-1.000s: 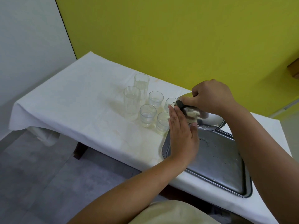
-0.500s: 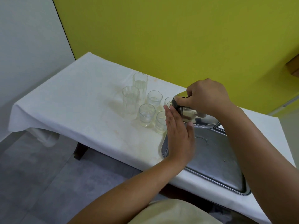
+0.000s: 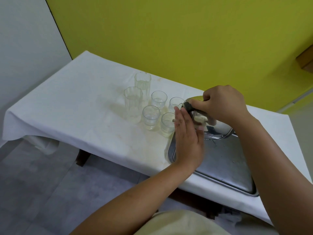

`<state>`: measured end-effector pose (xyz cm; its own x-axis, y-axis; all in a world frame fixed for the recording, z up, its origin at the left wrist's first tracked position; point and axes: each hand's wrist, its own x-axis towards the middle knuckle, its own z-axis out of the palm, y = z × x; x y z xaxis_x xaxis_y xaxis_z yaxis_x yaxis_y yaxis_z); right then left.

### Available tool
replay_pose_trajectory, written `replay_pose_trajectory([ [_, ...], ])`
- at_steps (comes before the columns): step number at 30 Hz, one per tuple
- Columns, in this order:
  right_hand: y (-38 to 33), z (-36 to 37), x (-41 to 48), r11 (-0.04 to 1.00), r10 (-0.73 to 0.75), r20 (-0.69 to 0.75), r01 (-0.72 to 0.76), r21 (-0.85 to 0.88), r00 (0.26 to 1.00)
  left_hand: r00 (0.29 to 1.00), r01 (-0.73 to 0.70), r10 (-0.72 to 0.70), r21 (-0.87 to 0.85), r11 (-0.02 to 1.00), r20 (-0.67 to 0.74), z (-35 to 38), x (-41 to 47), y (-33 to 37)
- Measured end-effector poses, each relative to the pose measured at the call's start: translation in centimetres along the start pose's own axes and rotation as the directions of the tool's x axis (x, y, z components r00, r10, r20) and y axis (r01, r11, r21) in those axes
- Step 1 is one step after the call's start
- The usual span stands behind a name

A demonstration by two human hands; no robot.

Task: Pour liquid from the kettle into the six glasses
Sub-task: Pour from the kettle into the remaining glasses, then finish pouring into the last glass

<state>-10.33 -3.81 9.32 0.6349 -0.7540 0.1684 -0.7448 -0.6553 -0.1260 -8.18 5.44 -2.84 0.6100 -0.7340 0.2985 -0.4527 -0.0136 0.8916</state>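
Kettle (image 3: 208,119) tipped over tray (image 3: 225,167) rim at table's right end beside glasses (image 3: 150,119): polished, likely slippery and heavy; right hand (image 3: 221,103) clamped on handle, left hand (image 3: 186,139) flat, fingers together, steadying.

A plain room in a home or small eatery, set up for serving drinks.

A low counter (image 3: 76,102) draped in a stained white cloth stands against a bare mustard-yellow wall (image 3: 169,39), which meets a white wall (image 3: 25,48) at the corner, over a grey floor (image 3: 42,192). On the cloth stand six clear glasses (image 3: 151,117), two tall ribbed ones and four short tumblers, just beside a dented metal serving tray (image 3: 225,167) that bears a shiny steel kettle (image 3: 218,128). The worn cloth and simple tableware point to an everyday domestic or canteen setting, though which one cannot be told.
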Motion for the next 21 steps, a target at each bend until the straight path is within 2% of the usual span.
replay_pose_trajectory([
  [5, 2.4, 1.3, -1.3, 0.939, 0.209, -0.003, -0.200, 0.281, 0.978, 0.995, -0.080, 0.074, 0.093, 0.992, 0.069, 0.1, 0.6, -0.3],
  [12, 5.0, 3.7, -3.9, 0.709, 0.456, 0.033, -0.386, 0.590, 0.889, 0.940, -0.289, 0.235, 0.215, 0.933, 0.246, -0.4, 1.2, -0.6],
  [18, 5.4, 5.9, -6.4, 0.406, 0.682, 0.063, -0.449, 0.796, 0.728, 0.837, -0.466, 0.287, 0.332, 0.820, 0.465, 0.1, 3.3, -0.6],
  [21, 5.2, 7.3, -7.4, 0.327, 0.745, 0.070, -0.455, 0.828, 0.663, 0.768, -0.560, 0.282, 0.388, 0.732, 0.575, 0.1, 4.5, -0.8],
])
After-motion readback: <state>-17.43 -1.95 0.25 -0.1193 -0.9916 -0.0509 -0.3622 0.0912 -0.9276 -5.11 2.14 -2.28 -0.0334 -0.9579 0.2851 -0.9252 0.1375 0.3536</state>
